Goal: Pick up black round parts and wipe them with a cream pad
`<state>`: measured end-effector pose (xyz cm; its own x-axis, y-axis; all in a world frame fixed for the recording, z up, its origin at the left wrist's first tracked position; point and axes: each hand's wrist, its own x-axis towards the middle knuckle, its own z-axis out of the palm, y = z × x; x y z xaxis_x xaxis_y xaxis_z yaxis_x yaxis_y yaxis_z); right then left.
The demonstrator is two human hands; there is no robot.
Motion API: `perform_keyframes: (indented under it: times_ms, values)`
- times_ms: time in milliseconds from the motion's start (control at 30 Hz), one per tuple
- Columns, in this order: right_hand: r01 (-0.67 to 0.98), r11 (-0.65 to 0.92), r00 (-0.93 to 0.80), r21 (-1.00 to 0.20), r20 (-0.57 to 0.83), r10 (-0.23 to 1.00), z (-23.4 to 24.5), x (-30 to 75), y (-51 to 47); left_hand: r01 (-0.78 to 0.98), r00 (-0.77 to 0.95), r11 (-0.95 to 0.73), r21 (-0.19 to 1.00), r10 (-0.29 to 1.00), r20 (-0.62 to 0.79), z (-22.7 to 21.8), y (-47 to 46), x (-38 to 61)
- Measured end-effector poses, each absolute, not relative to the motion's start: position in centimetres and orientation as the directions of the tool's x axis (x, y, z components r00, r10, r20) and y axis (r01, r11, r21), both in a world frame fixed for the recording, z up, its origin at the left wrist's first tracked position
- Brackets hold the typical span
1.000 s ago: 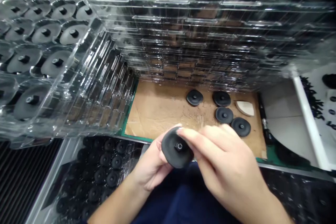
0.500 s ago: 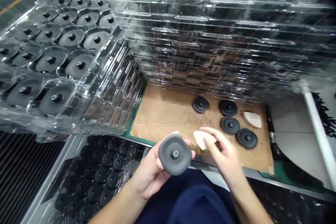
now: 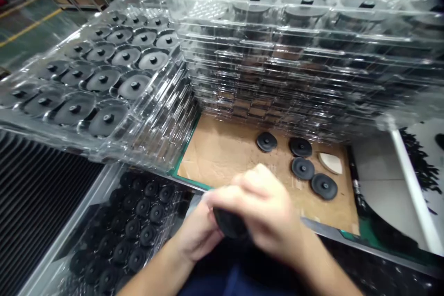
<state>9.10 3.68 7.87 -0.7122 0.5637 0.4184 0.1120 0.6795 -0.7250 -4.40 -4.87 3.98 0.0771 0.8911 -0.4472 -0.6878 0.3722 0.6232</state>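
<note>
Low in the middle, my left hand (image 3: 196, 231) is closed round the edge of a dark rounded disc (image 3: 229, 223). My right hand (image 3: 260, 203), smeared by motion, lies across the disc's top with curled fingers and covers most of it. The cream pad that it pinched half a second ago is hidden behind those fingers. On the brown cardboard (image 3: 215, 148) beyond lie several similar black discs (image 3: 324, 186), each with a raised central stud. Beside them, at the right, rests another cream wedge-shaped pad (image 3: 330, 163).
Tall stacks of clear plastic trays (image 3: 277, 60) wall off the back. The left stack's top tray (image 3: 138, 118) carries rows of dark discs. A lower tray (image 3: 166, 240) with black parts sits below the bench edge. A white rail (image 3: 412, 185) runs at the right.
My right hand has moved left and down onto the disc, covering it and hiding the pad. The disc has tilted, and its stud no longer shows. The whole view has shifted slightly.
</note>
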Motion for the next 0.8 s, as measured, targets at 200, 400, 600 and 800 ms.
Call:
perform_keyframes:
  times_ms: [200,400,600,800]
  values:
    - [0.349,0.276,-0.578,-0.895,0.026,0.816,-1.2,10.7,6.5,-0.845,0.116,0.277,0.457,0.93,-0.349,4.9,-6.5,-4.6]
    - [0.407,0.24,-0.345,-0.881,0.095,0.934,-6.1,10.8,2.6,-0.881,0.18,0.275,0.384,0.947,-0.265,5.5,-8.7,-4.5]
    - [0.352,0.295,-0.418,-0.888,0.133,0.899,-2.5,11.8,-0.3,-0.856,0.187,0.248,0.454,0.967,-0.175,5.0,-11.8,-4.2]
    - [0.358,0.411,-0.457,-0.839,0.226,0.86,-0.2,12.2,-3.9,-0.056,-0.112,-0.309,0.95,0.947,0.301,4.4,-14.6,-4.5]
